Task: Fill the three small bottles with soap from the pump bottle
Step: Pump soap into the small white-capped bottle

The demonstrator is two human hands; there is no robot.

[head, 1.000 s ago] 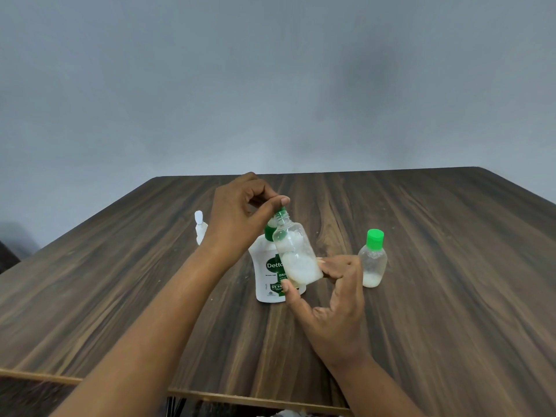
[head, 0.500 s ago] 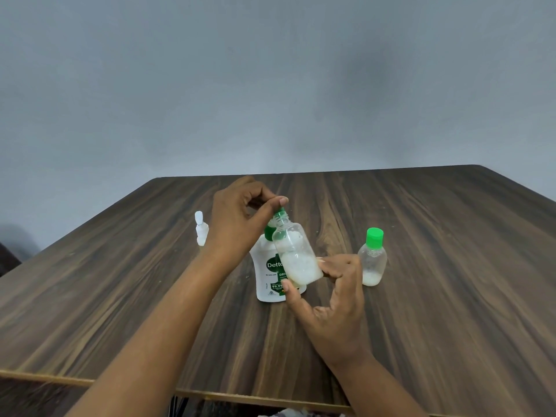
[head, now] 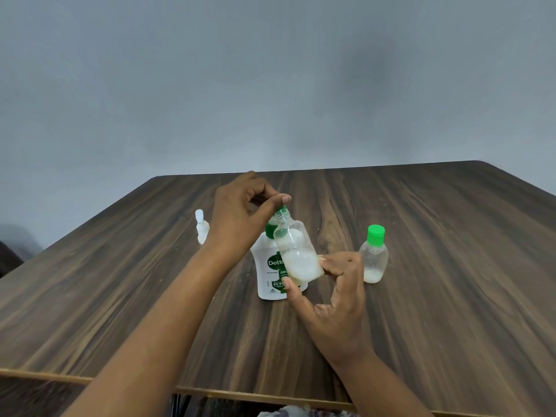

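My right hand [head: 334,293] pinches a small clear bottle [head: 296,251] by its base, tilted to the left, its open neck under the pump nozzle. White soap fills its lower part. My left hand [head: 243,215] curls over the green pump head [head: 281,209] of the white pump bottle [head: 270,275], thumb on top. A second small bottle [head: 374,255] with a green cap stands upright at the right, with a little soap in it. A third small white bottle [head: 201,227] stands at the left, partly hidden behind my left wrist.
The dark wooden table [head: 451,266] reaches to its near edge [head: 45,376] at the bottom. A plain grey wall rises behind the far edge.
Almost nothing has changed: both hands keep their hold, and the tilted bottle stays under the pump nozzle.
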